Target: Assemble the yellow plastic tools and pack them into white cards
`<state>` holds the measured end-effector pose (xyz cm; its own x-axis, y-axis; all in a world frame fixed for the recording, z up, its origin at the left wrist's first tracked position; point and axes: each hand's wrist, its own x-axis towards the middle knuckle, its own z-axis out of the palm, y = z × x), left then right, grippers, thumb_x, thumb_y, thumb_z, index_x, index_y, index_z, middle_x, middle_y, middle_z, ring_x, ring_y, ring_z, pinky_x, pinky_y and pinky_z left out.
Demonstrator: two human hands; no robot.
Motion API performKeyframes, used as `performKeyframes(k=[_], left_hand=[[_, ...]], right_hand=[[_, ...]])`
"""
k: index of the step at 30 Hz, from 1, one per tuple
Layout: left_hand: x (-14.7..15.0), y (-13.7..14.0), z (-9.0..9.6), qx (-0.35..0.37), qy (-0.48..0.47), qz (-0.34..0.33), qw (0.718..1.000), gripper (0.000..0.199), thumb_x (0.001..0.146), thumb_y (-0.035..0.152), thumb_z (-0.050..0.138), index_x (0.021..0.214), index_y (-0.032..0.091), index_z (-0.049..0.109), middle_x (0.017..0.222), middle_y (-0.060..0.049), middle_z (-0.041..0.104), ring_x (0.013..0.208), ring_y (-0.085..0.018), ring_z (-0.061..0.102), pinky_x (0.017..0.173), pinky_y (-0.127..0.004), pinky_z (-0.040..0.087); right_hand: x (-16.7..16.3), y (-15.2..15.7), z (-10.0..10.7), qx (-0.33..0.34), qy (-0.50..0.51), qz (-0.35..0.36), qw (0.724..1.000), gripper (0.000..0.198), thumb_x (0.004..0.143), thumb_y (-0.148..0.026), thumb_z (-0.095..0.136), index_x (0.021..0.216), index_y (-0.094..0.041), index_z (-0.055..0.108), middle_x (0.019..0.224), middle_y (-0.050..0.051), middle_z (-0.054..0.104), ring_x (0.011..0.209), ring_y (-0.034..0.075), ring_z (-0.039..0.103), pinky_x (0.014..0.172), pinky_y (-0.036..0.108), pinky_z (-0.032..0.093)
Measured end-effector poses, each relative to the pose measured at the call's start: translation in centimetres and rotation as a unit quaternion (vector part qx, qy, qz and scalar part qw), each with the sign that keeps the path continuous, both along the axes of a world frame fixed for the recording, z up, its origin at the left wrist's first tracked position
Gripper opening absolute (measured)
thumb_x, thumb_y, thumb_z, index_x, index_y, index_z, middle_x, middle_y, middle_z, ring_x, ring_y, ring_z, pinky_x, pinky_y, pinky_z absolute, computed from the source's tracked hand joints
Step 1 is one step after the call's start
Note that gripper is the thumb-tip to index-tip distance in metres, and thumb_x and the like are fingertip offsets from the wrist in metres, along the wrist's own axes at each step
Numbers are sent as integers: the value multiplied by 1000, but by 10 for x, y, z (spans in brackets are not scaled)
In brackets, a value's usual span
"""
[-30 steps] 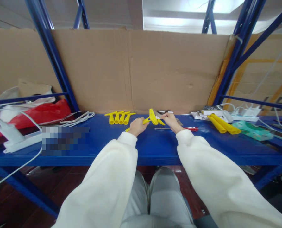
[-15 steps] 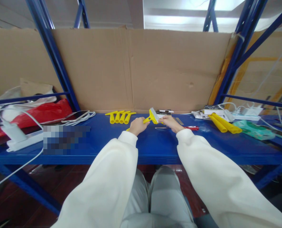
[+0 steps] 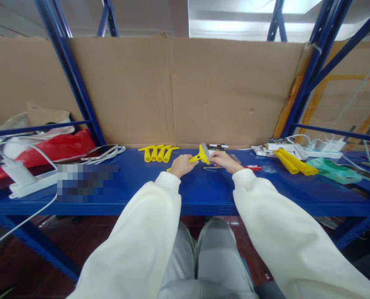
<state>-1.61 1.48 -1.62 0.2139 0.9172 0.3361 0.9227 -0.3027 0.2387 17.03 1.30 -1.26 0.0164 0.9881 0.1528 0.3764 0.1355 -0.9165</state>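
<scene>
A yellow scraper (image 3: 199,158) with a pale metal blade at its head is held over the blue shelf. My left hand (image 3: 182,166) is closed around its handle, and the handle's end pokes out below the fist. At the lower right corner of the scraper's head, my right hand (image 3: 222,160) has its fingers pinched together. Whatever lies between those fingertips is too small to make out. Beneath the right hand rests a red-handled screwdriver (image 3: 253,168), its thin shaft pointing left. Flat grey strips (image 3: 235,158) lie just behind that hand.
Several yellow handle pieces (image 3: 156,153) stand in a row at the back left. Two yellow tubes (image 3: 292,162) lie on the right, beside a green plastic packet (image 3: 339,170). A black-and-white marker (image 3: 217,145) is behind my hands. A power strip (image 3: 32,185) and cables occupy the left end.
The scraper has turned a little, and its head has shifted slightly right and down. My left hand still grips the handle; my right fingers remain pinched by the head.
</scene>
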Motion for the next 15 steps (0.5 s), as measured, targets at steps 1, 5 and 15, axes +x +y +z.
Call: performKeyframes(k=[1, 5, 15], left_hand=[[0, 0, 0, 1, -2, -3, 1000, 38, 92, 49, 58, 114, 23, 74, 115, -9, 75, 109, -26, 69, 87, -31, 52], [0, 0, -1, 6, -9, -15, 1000, 37, 91, 49, 60, 114, 24, 74, 116, -9, 75, 111, -26, 68, 87, -30, 52], [0, 0, -2, 17, 18, -31, 999, 33, 91, 46, 61, 112, 24, 74, 114, -9, 75, 111, -27, 68, 91, -32, 52]], right_hand=[[0, 1, -1, 0, 7, -1, 1000, 23, 76, -13, 70, 62, -19, 53, 46, -7, 46, 43, 7, 40, 44, 19, 29], [2, 5, -4, 2, 31, 10, 999, 26, 79, -18, 72, 60, -19, 54, 46, -6, 47, 42, 6, 40, 42, 18, 31], [6, 9, -11, -43, 59, 88, 993, 34, 78, -29, 79, 58, -17, 53, 46, -5, 46, 41, 6, 39, 41, 18, 30]])
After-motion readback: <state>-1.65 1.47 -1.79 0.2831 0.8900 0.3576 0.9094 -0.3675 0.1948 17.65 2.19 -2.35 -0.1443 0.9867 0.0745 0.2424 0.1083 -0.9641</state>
